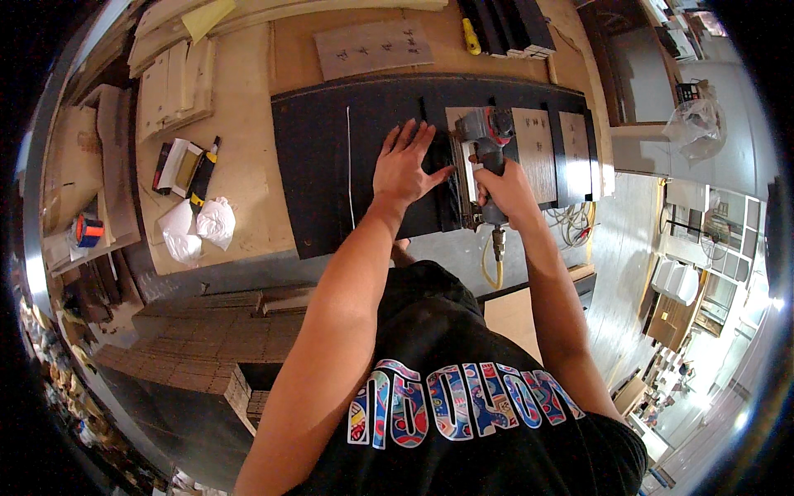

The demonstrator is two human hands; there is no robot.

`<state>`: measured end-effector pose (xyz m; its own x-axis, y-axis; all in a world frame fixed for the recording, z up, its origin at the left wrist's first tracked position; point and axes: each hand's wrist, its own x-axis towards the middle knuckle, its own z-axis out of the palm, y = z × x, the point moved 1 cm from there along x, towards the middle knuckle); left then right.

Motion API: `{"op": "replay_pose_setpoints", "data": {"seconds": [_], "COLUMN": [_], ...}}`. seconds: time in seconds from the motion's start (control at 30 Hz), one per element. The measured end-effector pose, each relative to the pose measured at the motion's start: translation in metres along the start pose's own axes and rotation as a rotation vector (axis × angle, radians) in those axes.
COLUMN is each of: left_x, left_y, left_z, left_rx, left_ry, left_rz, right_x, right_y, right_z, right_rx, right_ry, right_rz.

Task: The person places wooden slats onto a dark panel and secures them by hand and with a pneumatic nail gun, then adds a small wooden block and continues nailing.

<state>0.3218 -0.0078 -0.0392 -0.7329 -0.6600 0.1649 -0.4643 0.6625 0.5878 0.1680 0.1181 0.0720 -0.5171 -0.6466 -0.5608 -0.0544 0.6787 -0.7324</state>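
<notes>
A large black panel (318, 165) lies on the workbench in front of me, with black crosspieces (550, 157) and wood-toned sections on its right half. My left hand (405, 169) rests flat on the panel with its fingers spread, its thumb close to the tool. In my right hand (509, 194) is the handle of a grey pneumatic nail gun (486, 128). Its long magazine runs along a strip on the panel, just right of my left thumb. A yellow air hose (494, 277) hangs from the fitting at the handle's end.
Behind the panel lie a board with handwriting (372, 51), a yellow-handled tool (471, 37) and a bundle of black strips (517, 29). Left are pale wooden strips (175, 91) and white crumpled bags (215, 223). Stacked brown boards (198, 339) stand at the lower left.
</notes>
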Motion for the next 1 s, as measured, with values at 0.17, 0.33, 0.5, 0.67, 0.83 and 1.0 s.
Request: {"op": "replay_pose_setpoints", "data": {"seconds": [0.17, 0.33, 0.5, 0.67, 0.83, 1.0], "left_x": [-0.002, -0.001, -0.002, -0.006, -0.004, -0.005], "left_y": [-0.005, 0.0, -0.001, -0.008, -0.006, -0.008], "left_z": [0.002, -0.001, -0.002, 0.001, 0.002, 0.003], "left_rx": [0.01, 0.005, -0.027, -0.144, -0.056, -0.078], "left_ry": [-0.004, -0.02, -0.019, 0.033, 0.017, 0.012], "left_rz": [0.013, 0.011, -0.059, -0.02, -0.011, -0.001], "right_x": [-0.004, 0.0, -0.008, -0.004, -0.007, -0.015], "right_y": [-0.008, 0.0, -0.014, -0.011, -0.018, -0.026], "right_z": [0.003, -0.001, 0.003, 0.001, 0.003, 0.01], "right_rx": [-0.021, -0.002, -0.081, -0.1, -0.122, -0.078], "right_ry": [0.006, 0.007, 0.024, -0.017, -0.038, -0.069], "right_rz": [-0.002, -0.069, 0.003, -0.039, -0.018, -0.036]}}
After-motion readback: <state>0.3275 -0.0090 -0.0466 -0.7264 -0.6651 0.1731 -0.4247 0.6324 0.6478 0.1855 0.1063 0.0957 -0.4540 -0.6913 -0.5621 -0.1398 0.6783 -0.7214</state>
